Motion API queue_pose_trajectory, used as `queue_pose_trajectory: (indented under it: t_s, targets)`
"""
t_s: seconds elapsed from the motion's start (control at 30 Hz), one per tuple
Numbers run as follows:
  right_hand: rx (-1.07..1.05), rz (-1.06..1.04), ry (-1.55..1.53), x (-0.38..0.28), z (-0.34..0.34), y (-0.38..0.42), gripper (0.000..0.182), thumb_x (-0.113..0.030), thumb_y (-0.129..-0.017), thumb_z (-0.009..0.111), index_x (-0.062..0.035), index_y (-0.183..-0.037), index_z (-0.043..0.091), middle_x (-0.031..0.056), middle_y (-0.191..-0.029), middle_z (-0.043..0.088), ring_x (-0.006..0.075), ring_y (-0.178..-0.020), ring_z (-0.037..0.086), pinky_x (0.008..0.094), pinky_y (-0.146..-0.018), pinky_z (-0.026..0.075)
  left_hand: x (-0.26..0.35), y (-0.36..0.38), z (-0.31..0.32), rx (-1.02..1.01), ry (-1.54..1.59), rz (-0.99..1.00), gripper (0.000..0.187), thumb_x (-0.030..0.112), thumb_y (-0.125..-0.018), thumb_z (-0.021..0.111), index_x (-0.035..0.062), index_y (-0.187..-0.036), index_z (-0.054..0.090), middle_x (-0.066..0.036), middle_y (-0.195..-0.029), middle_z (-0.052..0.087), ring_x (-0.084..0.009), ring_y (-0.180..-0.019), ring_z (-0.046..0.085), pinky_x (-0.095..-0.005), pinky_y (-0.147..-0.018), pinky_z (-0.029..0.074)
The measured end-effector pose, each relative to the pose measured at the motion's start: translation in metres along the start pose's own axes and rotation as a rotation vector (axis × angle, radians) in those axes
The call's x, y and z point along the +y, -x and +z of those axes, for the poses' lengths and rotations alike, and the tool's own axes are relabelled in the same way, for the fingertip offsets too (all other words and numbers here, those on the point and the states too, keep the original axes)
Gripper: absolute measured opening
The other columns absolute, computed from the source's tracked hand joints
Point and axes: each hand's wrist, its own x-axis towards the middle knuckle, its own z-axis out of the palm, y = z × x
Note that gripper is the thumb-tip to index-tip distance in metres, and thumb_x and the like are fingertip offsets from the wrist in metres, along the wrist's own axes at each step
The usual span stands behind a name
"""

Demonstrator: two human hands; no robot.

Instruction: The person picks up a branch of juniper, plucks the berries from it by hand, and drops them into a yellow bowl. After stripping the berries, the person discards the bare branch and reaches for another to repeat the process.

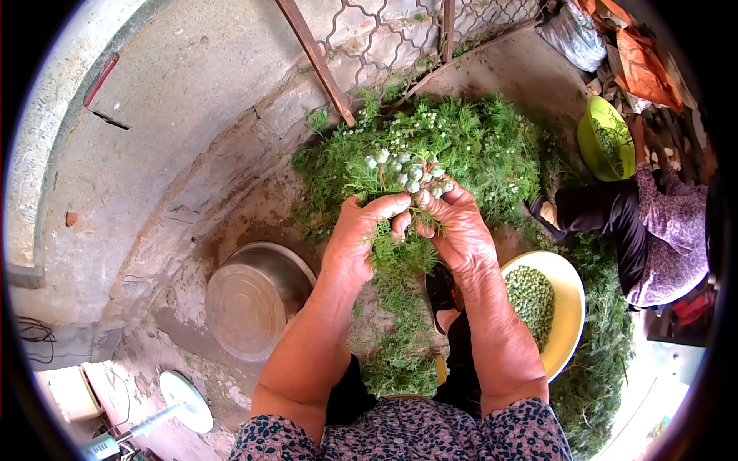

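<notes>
In front of me, both hands hold a leafy conifer sprig (396, 252) that bears a cluster of pale green cones (413, 174). My left hand (360, 234) pinches it with thumb and fingers from the left. From the other side, the fingers of my right hand (461, 230) are closed at the base of the cones. The cones point away from me, and green fronds hang below my fingers. By my right forearm stands a pale yellow basin (570, 307) with many picked green cones (530, 302) inside.
A heap of cut conifer branches (477, 146) lies ahead. An upturned metal pot (246, 303) is at left. Another person (669, 230) sits at right beside a lime-green basin (590, 146). A wire-mesh gate (384, 38) and concrete wall (192, 100) stand beyond.
</notes>
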Motion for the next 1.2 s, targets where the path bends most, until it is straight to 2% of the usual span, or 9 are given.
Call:
queue_pose_trajectory:
  t_s: [0.07, 0.37, 0.43, 0.57, 0.83, 1.0, 1.07, 1.13, 1.2]
  targets:
    - [0.011, 0.014, -0.003, 0.001, 0.000, 0.001, 0.024, -0.007, -0.079, 0.065, -0.0082, -0.102, 0.062, -0.0019, -0.083, 0.063, 0.0057, -0.066, 0.052, 0.0210, -0.050, 0.038, 0.001, 0.001, 0.001, -0.033, 0.124, -0.091, 0.010, 0.006, -0.079, 0.061, -0.0012, -0.086, 0.060, -0.002, -0.060, 0.054, -0.0085, -0.049, 0.045, -0.0237, -0.045, 0.036]
    - [-0.064, 0.040, -0.151, 0.003, -0.008, 0.003, 0.023, -0.004, -0.078, 0.065, -0.0069, -0.101, 0.062, -0.0023, -0.085, 0.062, 0.0048, -0.065, 0.050, 0.0185, -0.055, 0.040, -0.004, -0.001, -0.010, -0.211, 0.319, -0.216, 0.004, 0.004, -0.082, 0.055, 0.0026, -0.078, 0.055, 0.002, -0.051, 0.044, -0.0069, -0.042, 0.037, -0.0228, -0.042, 0.029]
    - [-0.066, 0.057, -0.151, 0.001, -0.006, 0.003, 0.024, -0.004, -0.078, 0.066, -0.0072, -0.101, 0.062, -0.0024, -0.085, 0.062, 0.0045, -0.063, 0.049, 0.0185, -0.055, 0.041, -0.003, -0.002, -0.010, -0.183, 0.310, -0.218, 0.004, 0.005, -0.081, 0.055, 0.0026, -0.078, 0.055, 0.002, -0.051, 0.044, -0.0069, -0.042, 0.037, -0.0229, -0.042, 0.029]
    - [-0.033, -0.027, 0.059, -0.001, -0.001, 0.002, 0.024, -0.007, -0.077, 0.067, -0.0071, -0.101, 0.062, -0.0026, -0.081, 0.062, 0.0053, -0.060, 0.048, 0.0204, -0.052, 0.041, -0.001, -0.004, -0.009, -0.115, 0.278, -0.190, 0.005, 0.007, -0.081, 0.056, 0.0025, -0.080, 0.055, 0.002, -0.050, 0.043, -0.0070, -0.041, 0.036, -0.0231, -0.042, 0.029]
    - [-0.016, -0.114, 0.238, -0.006, 0.004, 0.001, 0.019, -0.010, -0.079, 0.066, -0.0048, -0.096, 0.063, -0.0005, -0.073, 0.061, 0.0072, -0.055, 0.049, 0.0216, -0.046, 0.040, 0.004, -0.005, -0.011, -0.143, 0.200, -0.231, 0.007, 0.010, -0.080, 0.057, 0.0030, -0.078, 0.055, 0.003, -0.049, 0.042, -0.0068, -0.041, 0.034, -0.0236, -0.042, 0.028]
    - [-0.057, -0.076, 0.150, -0.010, 0.006, 0.003, 0.016, -0.010, -0.079, 0.066, -0.0037, -0.093, 0.064, 0.0018, -0.071, 0.061, 0.0089, -0.055, 0.053, 0.0223, -0.045, 0.043, -0.002, -0.005, -0.012, -0.177, 0.233, -0.208, 0.010, 0.012, -0.080, 0.056, 0.0056, -0.072, 0.055, 0.004, -0.047, 0.040, -0.0065, -0.040, 0.032, -0.0235, -0.043, 0.026]
    - [-0.067, -0.045, 0.097, -0.012, 0.005, 0.004, 0.015, -0.010, -0.079, 0.066, -0.0033, -0.092, 0.064, 0.0025, -0.071, 0.061, 0.0096, -0.055, 0.054, 0.0227, -0.045, 0.045, -0.006, -0.005, -0.014, -0.207, 0.193, -0.213, 0.021, 0.019, -0.082, 0.048, 0.0018, -0.071, 0.053, 0.005, -0.043, 0.036, -0.0077, -0.041, 0.031, -0.0243, -0.050, 0.031]
    - [-0.128, -0.027, 0.056, -0.014, 0.002, 0.004, 0.014, -0.009, -0.079, 0.066, -0.0028, -0.091, 0.063, 0.0034, -0.070, 0.061, 0.0103, -0.057, 0.056, 0.0232, -0.046, 0.046, -0.003, -0.004, -0.012, -0.225, 0.202, -0.213, 0.021, 0.019, -0.082, 0.049, 0.0016, -0.072, 0.054, 0.005, -0.043, 0.036, -0.0080, -0.041, 0.031, -0.0238, -0.048, 0.030]
    - [-0.121, -0.023, 0.093, -0.017, 0.004, 0.005, 0.013, -0.010, -0.079, 0.065, -0.0028, -0.090, 0.063, 0.0030, -0.070, 0.061, 0.0102, -0.058, 0.056, 0.0229, -0.046, 0.046, 0.004, -0.001, -0.004, -0.150, 0.128, -0.212, 0.020, 0.018, -0.082, 0.049, 0.0021, -0.071, 0.054, 0.005, -0.043, 0.035, -0.0074, -0.040, 0.031, -0.0235, -0.046, 0.028]
